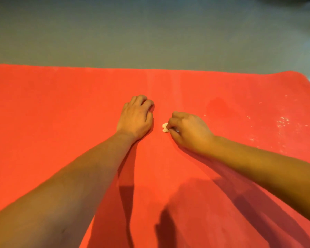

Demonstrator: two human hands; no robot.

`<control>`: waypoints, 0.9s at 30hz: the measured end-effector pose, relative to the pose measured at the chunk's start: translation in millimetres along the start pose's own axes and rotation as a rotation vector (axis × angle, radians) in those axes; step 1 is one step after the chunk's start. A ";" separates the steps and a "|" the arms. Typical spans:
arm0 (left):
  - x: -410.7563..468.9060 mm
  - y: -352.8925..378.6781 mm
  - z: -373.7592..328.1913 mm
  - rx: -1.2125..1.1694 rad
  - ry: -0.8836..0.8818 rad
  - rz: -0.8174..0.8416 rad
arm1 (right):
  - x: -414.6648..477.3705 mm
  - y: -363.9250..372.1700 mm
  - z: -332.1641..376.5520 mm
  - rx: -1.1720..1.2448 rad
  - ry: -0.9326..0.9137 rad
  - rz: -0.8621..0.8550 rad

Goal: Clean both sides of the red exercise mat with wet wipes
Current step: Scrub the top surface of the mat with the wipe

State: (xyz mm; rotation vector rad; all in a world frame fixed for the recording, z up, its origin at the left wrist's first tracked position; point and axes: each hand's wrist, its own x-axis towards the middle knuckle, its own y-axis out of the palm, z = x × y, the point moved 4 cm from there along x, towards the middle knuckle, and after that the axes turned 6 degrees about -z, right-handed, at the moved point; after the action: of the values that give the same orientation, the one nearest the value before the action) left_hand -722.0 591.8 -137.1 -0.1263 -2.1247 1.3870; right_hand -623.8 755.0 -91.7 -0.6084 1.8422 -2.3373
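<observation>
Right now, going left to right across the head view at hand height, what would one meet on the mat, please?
Bare red mat → left hand → white wipe → right hand pinching it → white specks.

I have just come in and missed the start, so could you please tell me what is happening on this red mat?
A person is working over the red exercise mat, which lies flat on a grey floor. The right hand pinches a small white wad, probably a balled-up wet wipe, down at the mat. The left hand rests on the mat beside it, fingers loosely bent, holding nothing. Pale specks show on the mat's right part, so cleaning looks unfinished.
</observation>
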 end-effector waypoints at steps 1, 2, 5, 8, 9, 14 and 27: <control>0.4 1.0 1.2 -0.012 0.004 -0.004 | 9.8 0.5 -5.1 -0.005 0.014 0.000; 1.1 1.5 2.2 -0.023 0.007 -0.007 | 23.8 2.2 -12.1 -0.016 0.037 -0.012; 1.1 2.9 2.6 -0.022 0.019 -0.010 | 66.8 11.4 -36.3 -0.041 0.164 -0.044; 1.0 3.0 1.9 -0.007 0.022 -0.009 | 77.6 18.7 -42.1 -0.049 0.267 -0.050; 0.0 2.3 1.8 0.001 0.027 -0.008 | 72.3 18.9 -37.4 -0.056 0.279 -0.054; -0.1 -0.7 -0.4 0.034 0.044 0.012 | 7.7 10.6 10.6 0.002 0.163 -0.024; -26.6 -17.2 -19.3 0.080 0.008 0.210 | 27.0 3.8 10.4 -0.144 0.285 0.022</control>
State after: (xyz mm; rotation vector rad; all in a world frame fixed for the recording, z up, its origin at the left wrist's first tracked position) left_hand -686.2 589.3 -128.1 -0.3312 -2.0941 1.5859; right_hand -645.3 735.9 -86.8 -0.2756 2.1369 -2.3963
